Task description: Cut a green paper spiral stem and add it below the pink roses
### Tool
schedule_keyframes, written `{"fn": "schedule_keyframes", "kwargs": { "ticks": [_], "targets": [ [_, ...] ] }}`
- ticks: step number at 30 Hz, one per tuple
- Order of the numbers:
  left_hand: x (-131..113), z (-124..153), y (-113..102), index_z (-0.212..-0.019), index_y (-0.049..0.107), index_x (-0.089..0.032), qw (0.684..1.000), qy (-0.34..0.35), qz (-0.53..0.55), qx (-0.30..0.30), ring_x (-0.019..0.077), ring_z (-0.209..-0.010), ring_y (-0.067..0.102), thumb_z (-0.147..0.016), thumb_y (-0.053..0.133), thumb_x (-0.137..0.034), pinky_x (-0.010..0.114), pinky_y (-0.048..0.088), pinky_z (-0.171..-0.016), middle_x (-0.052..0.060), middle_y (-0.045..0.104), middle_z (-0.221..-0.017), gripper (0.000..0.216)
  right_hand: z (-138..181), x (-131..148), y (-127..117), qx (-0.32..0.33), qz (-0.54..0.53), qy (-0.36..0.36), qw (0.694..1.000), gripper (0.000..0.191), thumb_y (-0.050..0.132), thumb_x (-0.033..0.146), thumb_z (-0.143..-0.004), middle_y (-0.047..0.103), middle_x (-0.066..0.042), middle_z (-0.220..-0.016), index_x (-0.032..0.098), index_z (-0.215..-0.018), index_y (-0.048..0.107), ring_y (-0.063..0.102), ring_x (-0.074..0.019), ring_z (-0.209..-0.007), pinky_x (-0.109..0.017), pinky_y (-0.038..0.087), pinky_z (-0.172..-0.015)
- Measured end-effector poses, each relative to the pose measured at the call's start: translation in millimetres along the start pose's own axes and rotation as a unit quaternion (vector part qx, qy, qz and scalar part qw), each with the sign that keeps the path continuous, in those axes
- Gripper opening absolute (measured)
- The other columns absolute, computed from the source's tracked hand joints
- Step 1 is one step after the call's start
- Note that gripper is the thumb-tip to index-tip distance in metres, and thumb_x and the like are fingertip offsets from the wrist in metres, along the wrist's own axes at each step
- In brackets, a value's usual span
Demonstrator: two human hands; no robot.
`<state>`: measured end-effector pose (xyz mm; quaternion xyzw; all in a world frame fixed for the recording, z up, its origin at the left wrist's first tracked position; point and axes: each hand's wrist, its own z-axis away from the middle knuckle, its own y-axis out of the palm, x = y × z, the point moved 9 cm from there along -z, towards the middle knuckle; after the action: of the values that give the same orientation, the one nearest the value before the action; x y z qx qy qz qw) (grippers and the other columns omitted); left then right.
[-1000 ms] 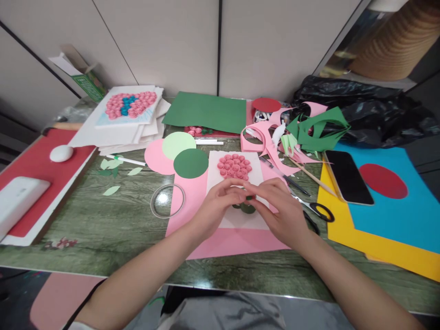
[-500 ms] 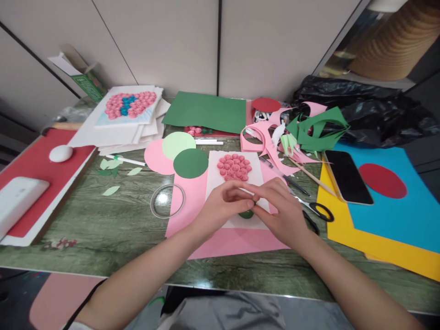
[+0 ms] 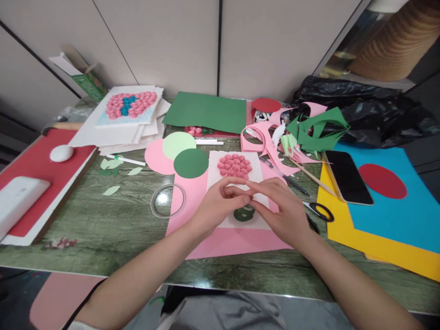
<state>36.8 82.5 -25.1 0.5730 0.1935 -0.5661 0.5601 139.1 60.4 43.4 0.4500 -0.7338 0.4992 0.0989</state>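
My left hand (image 3: 220,201) and my right hand (image 3: 278,208) meet fingertip to fingertip over a white card (image 3: 237,192) that lies on a pink sheet (image 3: 206,233). Both hands pinch together; what sits between the fingertips is too small to make out. A cluster of pink rolled paper roses (image 3: 234,166) is on the card's upper half. Just below the fingertips a dark green spiral paper piece (image 3: 243,214) lies on the card. Three paper circles, pink (image 3: 154,158), light green (image 3: 178,144) and dark green (image 3: 191,163), overlap left of the card.
A roll of clear tape (image 3: 167,200) lies left of the pink sheet. Scissors (image 3: 318,211), a wooden stick (image 3: 307,173), a phone (image 3: 347,176) on yellow and blue sheets, and paper scraps (image 3: 309,130) are at the right. A finished rose card (image 3: 129,104), pen (image 3: 125,160) and red board (image 3: 34,165) are left.
My hands have lifted slightly and drawn their fingertips together, uncovering the green spiral piece, which now lies in full view on the card below them.
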Motion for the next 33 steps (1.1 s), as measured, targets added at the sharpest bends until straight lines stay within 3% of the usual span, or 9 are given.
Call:
{"fn": "schedule_keyframes", "kwargs": {
  "ticks": [7,14,21,25,31,33],
  "targets": [
    [-3,0,-3,-0.100,0.059,-0.018,0.997,-0.021,-0.076,0.010,0.0138,-0.074,0.060,-0.069,0.071,-0.020,0.027,0.044,-0.073,0.001,0.064,-0.076,0.034,2,1,12,0.085,0.018,-0.007,0.996,0.050,0.053,0.013,-0.087,0.070,-0.001,-0.089,0.036,-0.131,0.046,0.056,-0.0184,-0.087,-0.034,0.049,-0.076],
    [-7,3,3,-0.098,0.061,-0.019,0.998,0.002,-0.048,0.038,0.0154,-0.081,0.060,-0.073,0.064,-0.017,0.030,0.043,-0.081,0.003,0.067,-0.083,0.026,-3,5,-3,0.013,0.011,0.002,1.000,0.059,0.063,0.011,-0.079,0.071,0.001,-0.086,0.038,-0.129,0.047,0.053,-0.0202,-0.079,-0.036,0.048,-0.073],
    [-8,5,11,-0.094,0.061,-0.017,0.996,0.005,-0.071,0.056,0.0179,-0.083,0.061,-0.071,0.068,-0.022,0.031,0.046,-0.077,0.005,0.065,-0.087,0.024,-3,6,-2,0.008,0.015,0.005,1.000,0.046,0.062,0.013,-0.079,0.065,0.000,-0.073,0.033,-0.121,0.057,0.053,-0.0185,-0.075,-0.033,0.045,-0.069],
    [-18,8,16,-0.088,0.061,-0.017,0.987,0.058,-0.144,0.044,0.0175,-0.085,0.059,-0.072,0.066,-0.018,0.031,0.045,-0.080,0.005,0.064,-0.086,0.017,-2,7,2,0.021,0.028,-0.002,0.999,0.042,0.059,0.012,-0.080,0.061,0.000,-0.070,0.029,-0.118,0.059,0.052,-0.0181,-0.072,-0.033,0.043,-0.069],
    [-42,18,9,-0.079,0.062,-0.019,0.932,0.171,-0.313,-0.061,0.0184,-0.087,0.053,-0.069,0.061,-0.010,0.031,0.041,-0.082,0.002,0.060,-0.084,0.013,-2,13,1,0.013,0.034,-0.039,0.999,0.042,0.059,0.011,-0.081,0.060,0.002,-0.068,0.029,-0.119,0.056,0.052,-0.0164,-0.068,-0.033,0.040,-0.069],
    [-42,19,12,-0.077,0.060,-0.019,0.930,0.172,-0.321,-0.049,0.0165,-0.082,0.053,-0.071,0.058,-0.010,0.029,0.041,-0.079,0.001,0.059,-0.079,0.011,-2,13,0,0.006,0.032,-0.044,0.999,0.043,0.061,0.012,-0.081,0.059,0.002,-0.068,0.028,-0.121,0.055,0.051,-0.0161,-0.068,-0.032,0.040,-0.069]
  ]
}}
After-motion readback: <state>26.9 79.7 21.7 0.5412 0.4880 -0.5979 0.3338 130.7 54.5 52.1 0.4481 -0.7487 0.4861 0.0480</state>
